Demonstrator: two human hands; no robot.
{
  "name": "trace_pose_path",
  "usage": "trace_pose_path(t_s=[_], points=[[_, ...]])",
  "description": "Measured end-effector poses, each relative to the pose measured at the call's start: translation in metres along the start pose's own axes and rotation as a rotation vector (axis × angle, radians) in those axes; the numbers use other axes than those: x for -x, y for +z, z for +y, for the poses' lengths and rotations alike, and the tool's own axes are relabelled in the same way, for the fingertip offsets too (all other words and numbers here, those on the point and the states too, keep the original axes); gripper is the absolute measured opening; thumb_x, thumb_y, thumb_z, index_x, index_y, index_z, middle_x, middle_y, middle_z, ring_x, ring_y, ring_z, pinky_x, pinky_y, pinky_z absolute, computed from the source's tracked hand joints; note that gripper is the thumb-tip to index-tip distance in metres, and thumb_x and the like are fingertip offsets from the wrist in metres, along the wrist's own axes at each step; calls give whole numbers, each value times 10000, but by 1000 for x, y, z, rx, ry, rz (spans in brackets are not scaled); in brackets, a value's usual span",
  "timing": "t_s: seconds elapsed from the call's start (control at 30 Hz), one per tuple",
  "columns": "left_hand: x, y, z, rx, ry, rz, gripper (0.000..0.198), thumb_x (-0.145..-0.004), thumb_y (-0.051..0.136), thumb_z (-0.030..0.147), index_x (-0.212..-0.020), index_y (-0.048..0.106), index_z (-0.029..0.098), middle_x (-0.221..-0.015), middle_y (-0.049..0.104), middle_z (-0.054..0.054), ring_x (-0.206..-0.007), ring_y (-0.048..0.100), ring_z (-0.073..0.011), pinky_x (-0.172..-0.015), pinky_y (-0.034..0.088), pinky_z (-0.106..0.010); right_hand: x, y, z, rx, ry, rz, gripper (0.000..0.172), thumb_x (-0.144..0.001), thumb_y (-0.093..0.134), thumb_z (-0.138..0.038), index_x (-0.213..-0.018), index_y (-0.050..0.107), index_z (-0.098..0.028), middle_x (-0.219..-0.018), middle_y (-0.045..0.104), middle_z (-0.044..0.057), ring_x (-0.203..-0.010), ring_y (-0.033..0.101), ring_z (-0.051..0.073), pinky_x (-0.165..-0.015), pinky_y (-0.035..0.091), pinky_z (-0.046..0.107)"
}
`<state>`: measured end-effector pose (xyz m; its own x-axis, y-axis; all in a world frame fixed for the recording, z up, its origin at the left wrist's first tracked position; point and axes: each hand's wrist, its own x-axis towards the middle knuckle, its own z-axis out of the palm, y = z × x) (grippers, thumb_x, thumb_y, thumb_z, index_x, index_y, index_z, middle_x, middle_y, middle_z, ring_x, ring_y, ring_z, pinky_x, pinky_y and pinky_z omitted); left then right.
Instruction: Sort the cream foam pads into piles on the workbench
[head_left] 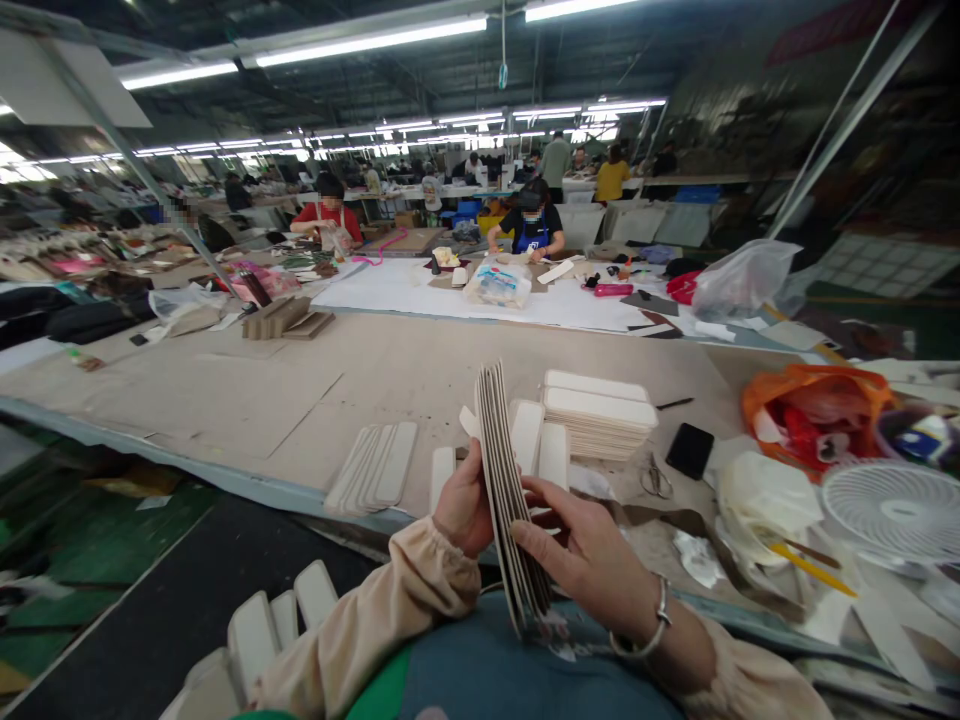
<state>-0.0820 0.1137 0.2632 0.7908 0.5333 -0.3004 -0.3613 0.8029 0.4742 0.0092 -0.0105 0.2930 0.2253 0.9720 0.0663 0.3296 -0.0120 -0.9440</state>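
Note:
A fanned stack of long cream strips with rounded ends (504, 490) stands tilted upright between my hands, over the table's near edge. My left hand (466, 500) is wrapped round its left side. On the right side, the thumb and fingers of my right hand (574, 535) grip the strips' edges; a bracelet circles that wrist. Just behind the stack lie a few loose strips (553, 455). A taller pile of matching strips (598, 412) sits to the right, and a spread row of them (375, 465) lies to the left.
Right of the pile are scissors (655, 478), a black phone-like slab (690, 451), an orange bag (817, 405) and a white fan (896, 510). More cream pieces (255, 635) lie low at my left. Cardboard blocks (274, 318) stand farther back. Two people sit working across the table.

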Motion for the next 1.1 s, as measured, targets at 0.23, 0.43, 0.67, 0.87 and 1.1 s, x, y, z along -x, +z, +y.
trace_pose_path(t_s=[0.23, 0.43, 0.67, 0.87, 1.1], points=[[2, 0, 0, -10, -22, 22, 514, -944, 333, 486, -730, 615, 113, -661, 563, -41, -583, 540, -118, -604, 487, -282, 1, 2, 0, 6, -9, -6, 382, -880, 583, -387, -1237, 528, -262, -1116, 649, 29, -843, 662, 130, -706, 578, 240], [5, -3, 0, 18, -57, -3, 507, -931, 359, 505, -729, 615, 117, -672, 573, -42, -592, 550, -123, -620, 496, -287, 3, 2, -2, 58, -13, -3, 407, -864, 602, -404, -1236, 529, -255, -1107, 653, 32, -850, 660, 137, -680, 581, 238], [5, -7, -2, 42, -53, -32, 472, -926, 393, 492, -793, 638, 111, -673, 576, -39, -618, 560, -118, -645, 499, -263, 5, 2, -3, 54, -13, -18, 460, -851, 615, -401, -1273, 510, -252, -1133, 651, 44, -878, 662, 156, -736, 586, 283], [7, -10, -4, 53, -63, -67, 434, -919, 419, 481, -810, 635, 121, -685, 572, -35, -611, 558, -118, -639, 501, -268, 7, 3, -4, 81, -27, -19, 447, -851, 609, -397, -1256, 527, -226, -1134, 655, 73, -880, 667, 184, -762, 583, 328], [11, -11, -3, 63, -74, -87, 411, -920, 420, 469, -815, 626, 129, -702, 572, -32, -619, 569, -126, -651, 508, -287, 9, 4, -5, 81, -37, -33, 441, -855, 604, -383, -1259, 524, -225, -1132, 654, 65, -874, 664, 177, -763, 581, 320]])
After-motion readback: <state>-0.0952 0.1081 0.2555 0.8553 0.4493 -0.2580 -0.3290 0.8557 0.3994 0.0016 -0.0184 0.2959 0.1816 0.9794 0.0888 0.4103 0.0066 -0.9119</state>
